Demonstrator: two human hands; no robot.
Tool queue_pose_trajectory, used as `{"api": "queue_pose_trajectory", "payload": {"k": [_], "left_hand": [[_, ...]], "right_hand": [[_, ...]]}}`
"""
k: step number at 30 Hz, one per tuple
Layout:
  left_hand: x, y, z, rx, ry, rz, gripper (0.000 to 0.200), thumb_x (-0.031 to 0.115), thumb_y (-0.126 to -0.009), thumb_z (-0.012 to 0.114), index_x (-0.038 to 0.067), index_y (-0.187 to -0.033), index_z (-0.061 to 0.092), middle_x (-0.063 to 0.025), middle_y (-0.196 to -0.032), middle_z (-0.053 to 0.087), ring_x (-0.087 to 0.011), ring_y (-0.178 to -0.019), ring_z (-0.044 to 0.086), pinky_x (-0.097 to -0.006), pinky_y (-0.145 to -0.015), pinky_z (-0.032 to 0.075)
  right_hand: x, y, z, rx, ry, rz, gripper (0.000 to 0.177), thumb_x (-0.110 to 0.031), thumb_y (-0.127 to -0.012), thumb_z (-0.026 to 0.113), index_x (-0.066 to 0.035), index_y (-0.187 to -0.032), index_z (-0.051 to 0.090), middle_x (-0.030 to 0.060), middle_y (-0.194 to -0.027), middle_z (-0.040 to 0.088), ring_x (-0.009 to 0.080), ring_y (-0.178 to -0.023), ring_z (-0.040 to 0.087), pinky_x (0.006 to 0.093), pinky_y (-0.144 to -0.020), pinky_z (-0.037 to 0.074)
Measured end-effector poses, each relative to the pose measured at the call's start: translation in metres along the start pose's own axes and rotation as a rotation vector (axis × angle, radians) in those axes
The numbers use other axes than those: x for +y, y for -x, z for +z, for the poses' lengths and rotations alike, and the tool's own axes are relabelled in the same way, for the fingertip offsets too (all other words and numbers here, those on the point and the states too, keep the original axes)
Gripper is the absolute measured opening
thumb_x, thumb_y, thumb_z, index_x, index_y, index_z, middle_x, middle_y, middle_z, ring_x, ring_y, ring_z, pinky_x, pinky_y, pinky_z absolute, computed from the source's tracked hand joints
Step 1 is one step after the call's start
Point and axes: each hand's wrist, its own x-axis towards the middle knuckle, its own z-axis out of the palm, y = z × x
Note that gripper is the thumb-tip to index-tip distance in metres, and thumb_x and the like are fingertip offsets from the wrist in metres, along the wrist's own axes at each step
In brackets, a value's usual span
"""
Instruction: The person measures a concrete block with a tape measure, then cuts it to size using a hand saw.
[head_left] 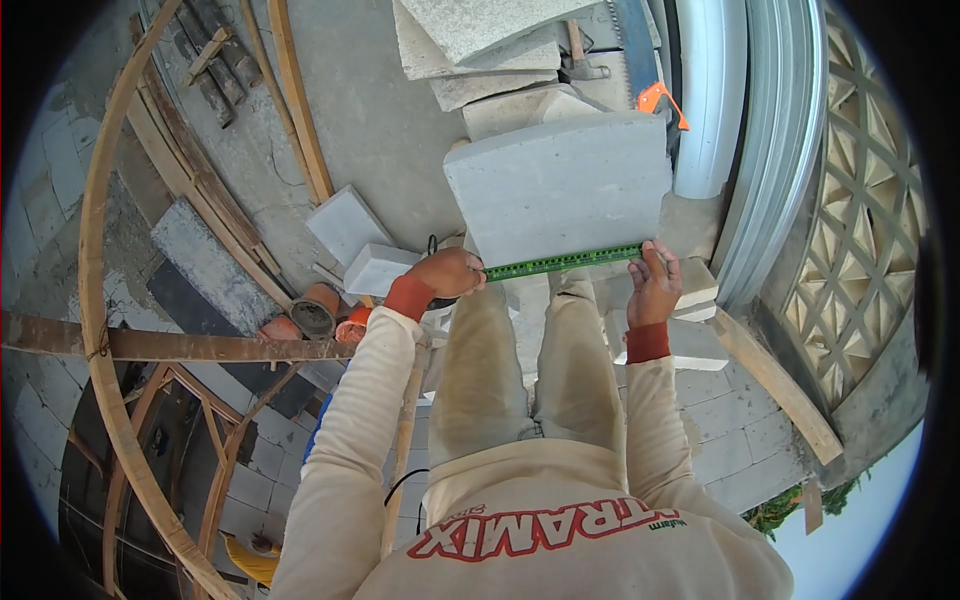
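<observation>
A green tape measure (565,262) with black markings runs stretched between my two hands, along the near edge of a pale grey block (560,185). My left hand (446,273) is closed around the tape at the block's left corner; a small dark loop shows just above it. At the right corner, my right hand (656,284) pinches the other end between thumb and fingers. The block lies flat in front of my knees, its far edge slightly curved. Whatever supports it from below is mostly hidden.
Beyond the block lie stacked slabs (480,60), a hammer (585,68) and a handsaw with an orange handle (660,100). Metal channels (780,150) stand right. Curved wooden frames (95,250), buckets (315,308) and small blocks (380,268) are left.
</observation>
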Motion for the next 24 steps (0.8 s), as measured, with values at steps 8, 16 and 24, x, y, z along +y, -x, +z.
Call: {"api": "queue_pose_trajectory", "payload": {"k": [8, 16, 24], "left_hand": [[0.0034, 0.0015, 0.0001, 0.004, -0.03, -0.015, 0.017, 0.012, -0.092, 0.063, -0.001, -0.093, 0.074, -0.0069, -0.087, 0.074, -0.02, -0.085, 0.068, -0.0325, -0.083, 0.052], [0.0007, 0.0033, 0.0027, 0.016, -0.026, 0.018, 0.018, 0.014, -0.093, 0.063, 0.0, -0.087, 0.073, -0.0087, -0.086, 0.074, -0.0224, -0.083, 0.066, -0.0347, -0.081, 0.051], [0.0017, 0.0017, 0.0026, 0.027, -0.026, 0.017, 0.013, 0.009, -0.09, 0.066, -0.001, -0.091, 0.074, -0.0095, -0.085, 0.074, -0.0196, -0.077, 0.066, -0.0328, -0.075, 0.052]], "right_hand": [[-0.0026, 0.002, 0.0037, -0.018, 0.0, 0.007, 0.024, -0.007, -0.094, 0.077, -0.004, -0.117, 0.068, 0.0034, -0.096, 0.07, 0.0114, -0.076, 0.065, 0.0251, -0.071, 0.056], [0.0025, -0.0007, -0.0022, -0.025, -0.013, -0.004, 0.025, -0.008, -0.095, 0.077, -0.003, -0.117, 0.067, 0.0038, -0.096, 0.071, 0.0116, -0.077, 0.065, 0.0262, -0.071, 0.056], [0.002, 0.0012, 0.0012, -0.006, -0.005, -0.028, 0.028, -0.01, -0.093, 0.08, 0.001, -0.116, 0.068, 0.0088, -0.096, 0.075, 0.0141, -0.075, 0.067, 0.0285, -0.071, 0.057]]}}
